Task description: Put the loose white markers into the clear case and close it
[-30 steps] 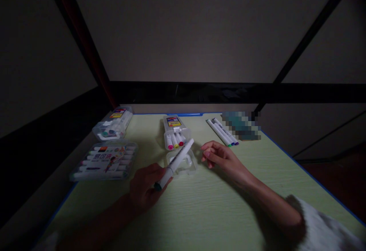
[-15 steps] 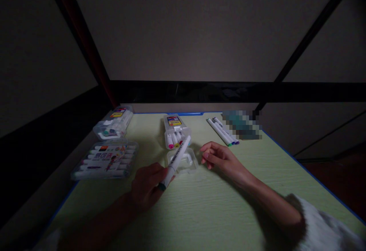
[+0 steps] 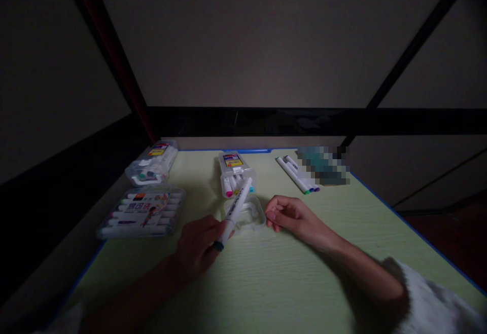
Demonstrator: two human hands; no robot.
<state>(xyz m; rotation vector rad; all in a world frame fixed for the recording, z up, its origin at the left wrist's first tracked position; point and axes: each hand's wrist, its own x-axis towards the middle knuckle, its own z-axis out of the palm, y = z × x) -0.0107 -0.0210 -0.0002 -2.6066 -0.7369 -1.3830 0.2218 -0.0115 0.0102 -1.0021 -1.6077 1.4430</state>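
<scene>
My left hand (image 3: 200, 245) is closed around the lower part of a white marker (image 3: 236, 207) with a dark green end. The marker tilts up and to the right, crossing in front of a small clear plastic lid (image 3: 255, 211) on the table. At the lid's right edge is my right hand (image 3: 291, 217), its fingers curled and the thumb near the fingertips. Whether those fingertips touch the lid I cannot tell. Just behind the lid, a clear case (image 3: 233, 160) lies with its end uncovered, showing several marker ends in pink, yellow and blue.
On the left lie a flat clear case of markers (image 3: 140, 212) and another clear marker case (image 3: 154, 161) behind it. Several loose white markers (image 3: 292, 174) rest at the back right, beside a blurred-out object (image 3: 323, 164). The pale green table (image 3: 266, 283) has blue edges.
My right hand has lowered slightly, and its thumb and fingers are closer together by the lid's edge. The marker in my left hand has barely moved.
</scene>
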